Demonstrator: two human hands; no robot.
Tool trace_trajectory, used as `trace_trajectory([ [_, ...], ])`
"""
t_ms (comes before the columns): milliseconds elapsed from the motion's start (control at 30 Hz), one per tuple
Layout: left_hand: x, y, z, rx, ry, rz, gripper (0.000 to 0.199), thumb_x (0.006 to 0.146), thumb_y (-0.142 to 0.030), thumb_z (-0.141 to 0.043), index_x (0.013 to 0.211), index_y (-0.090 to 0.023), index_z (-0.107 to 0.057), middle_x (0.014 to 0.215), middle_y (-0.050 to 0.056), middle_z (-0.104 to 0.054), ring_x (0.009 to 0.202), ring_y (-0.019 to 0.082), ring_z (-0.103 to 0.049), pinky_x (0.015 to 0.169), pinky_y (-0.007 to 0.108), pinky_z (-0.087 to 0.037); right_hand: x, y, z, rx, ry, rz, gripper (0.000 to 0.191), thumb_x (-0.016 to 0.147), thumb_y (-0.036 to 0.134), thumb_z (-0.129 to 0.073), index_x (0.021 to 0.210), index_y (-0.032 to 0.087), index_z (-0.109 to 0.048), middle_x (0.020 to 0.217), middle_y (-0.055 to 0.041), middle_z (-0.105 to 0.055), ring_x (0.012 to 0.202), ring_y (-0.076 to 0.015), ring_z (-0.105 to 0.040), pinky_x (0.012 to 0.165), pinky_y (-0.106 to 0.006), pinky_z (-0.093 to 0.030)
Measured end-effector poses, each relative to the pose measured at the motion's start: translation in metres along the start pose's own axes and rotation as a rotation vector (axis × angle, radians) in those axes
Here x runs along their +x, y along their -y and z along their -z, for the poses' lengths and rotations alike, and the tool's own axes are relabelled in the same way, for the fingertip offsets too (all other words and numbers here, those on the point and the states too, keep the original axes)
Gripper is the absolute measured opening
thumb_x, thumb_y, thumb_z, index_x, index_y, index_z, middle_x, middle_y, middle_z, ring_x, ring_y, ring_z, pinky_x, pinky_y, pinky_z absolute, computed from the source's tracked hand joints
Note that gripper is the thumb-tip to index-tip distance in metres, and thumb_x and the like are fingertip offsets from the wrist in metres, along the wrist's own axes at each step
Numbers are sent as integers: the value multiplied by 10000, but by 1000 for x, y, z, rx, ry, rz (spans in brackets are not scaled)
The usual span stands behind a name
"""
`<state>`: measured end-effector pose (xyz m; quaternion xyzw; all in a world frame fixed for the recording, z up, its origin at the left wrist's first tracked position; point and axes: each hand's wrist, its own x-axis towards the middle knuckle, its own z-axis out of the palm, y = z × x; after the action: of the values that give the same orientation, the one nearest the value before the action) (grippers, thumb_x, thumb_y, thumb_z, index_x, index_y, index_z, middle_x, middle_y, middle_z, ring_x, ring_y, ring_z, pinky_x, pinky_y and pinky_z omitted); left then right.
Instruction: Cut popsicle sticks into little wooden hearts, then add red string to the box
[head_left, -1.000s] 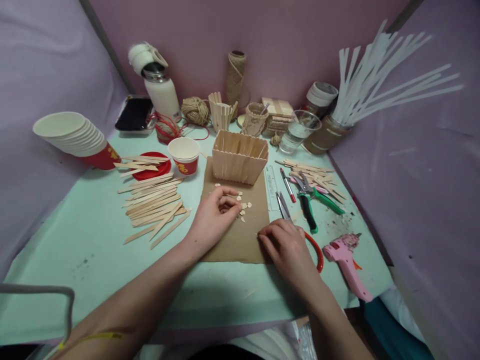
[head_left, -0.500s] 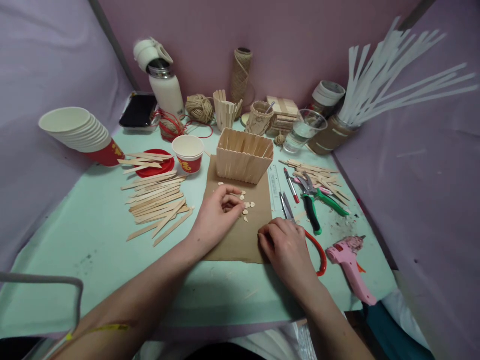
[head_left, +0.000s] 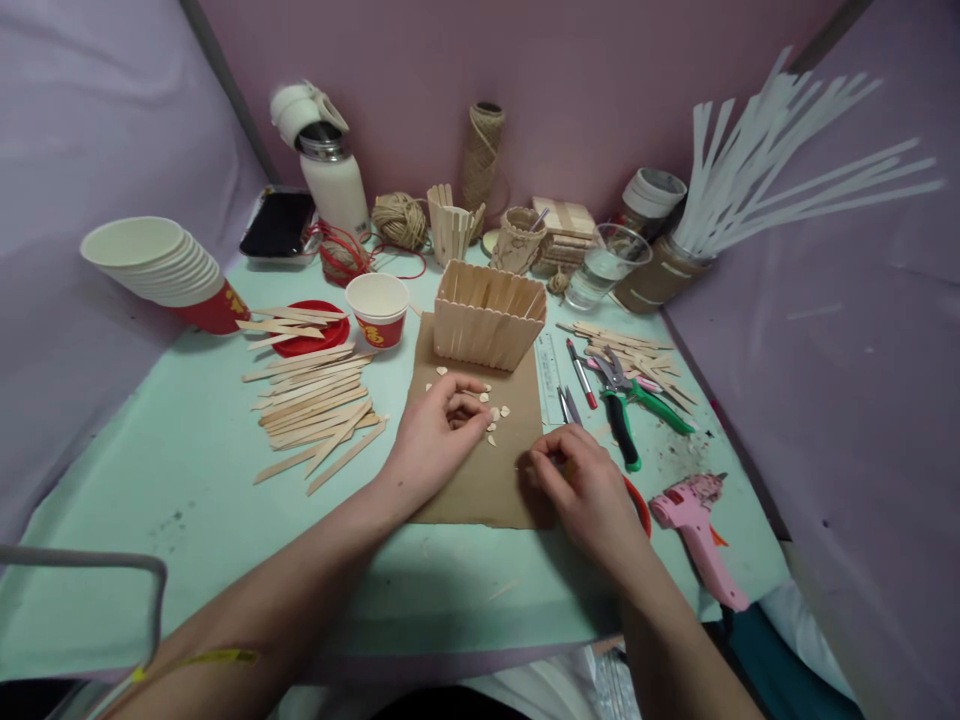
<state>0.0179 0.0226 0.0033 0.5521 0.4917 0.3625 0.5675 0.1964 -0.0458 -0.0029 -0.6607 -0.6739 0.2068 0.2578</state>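
My left hand [head_left: 439,425] rests on a brown cardboard sheet [head_left: 472,490], its fingers curled and pinched at a small pale wooden piece [head_left: 495,413]. Several similar leaf-shaped chips [head_left: 505,411] lie scattered around those fingertips. At the sheet's right edge, my right hand [head_left: 577,475] is closed with thumb and fingertips together; what they hold, if anything, is too small to make out. Partly under that hand lie scissors [head_left: 569,405] with red handles. Behind both hands, a box made of craft sticks [head_left: 487,330] stands at the far end of the cardboard.
Loose craft sticks [head_left: 322,400] and a paper cup [head_left: 380,325] are on the left. Green-handled pruners [head_left: 621,425], a red marker [head_left: 581,372] and a pink glue gun [head_left: 701,540] lie to the right. A plastic cup of water [head_left: 596,280] stands at the back right.
My right hand has shifted slightly right and lifted a little from the cardboard, covering more of the scissors. My left hand has barely moved.
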Motion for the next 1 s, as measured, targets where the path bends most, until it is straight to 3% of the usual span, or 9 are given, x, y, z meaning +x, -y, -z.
trace_trajectory([
  [100,-1,-1,0,-2,2,-1,219,778,-219,-620,978,-207,-533,795,-7,-688,776,147,-648,775,302,-485,1,-2,5,-6,29,-12,127,891,195,-542,768,201,-572,816,-9,-601,828,-185,-562,756,-316,-344],
  [233,-1,-2,0,3,6,-3,224,778,-215,-617,988,-205,-537,803,-3,-691,770,147,-646,772,303,-488,-4,0,1,-217,93,80,149,909,208,-533,784,207,-614,831,-16,-617,835,-201,-558,765,-342,-308],
  [700,-1,-5,0,3,2,8,213,781,-218,-618,977,-192,-539,789,2,-684,765,147,-643,765,303,-492,-6,3,-15,-547,53,228,187,927,174,-486,785,180,-606,813,-55,-620,818,-223,-536,750,-361,-293],
  [833,-1,-4,1,-6,5,5,221,780,-236,-626,981,-196,-542,794,1,-684,775,152,-647,771,307,-488,-3,3,-8,-300,62,125,190,930,219,-470,791,194,-596,836,-48,-616,834,-216,-547,766,-362,-319],
  [1000,-5,-6,-3,-56,48,37,225,777,-208,-624,980,-192,-526,751,-15,-661,747,143,-636,764,302,-480,6,4,3,429,3,-196,182,870,347,-548,768,199,-580,774,-23,-602,745,-177,-549,697,-301,-398],
])
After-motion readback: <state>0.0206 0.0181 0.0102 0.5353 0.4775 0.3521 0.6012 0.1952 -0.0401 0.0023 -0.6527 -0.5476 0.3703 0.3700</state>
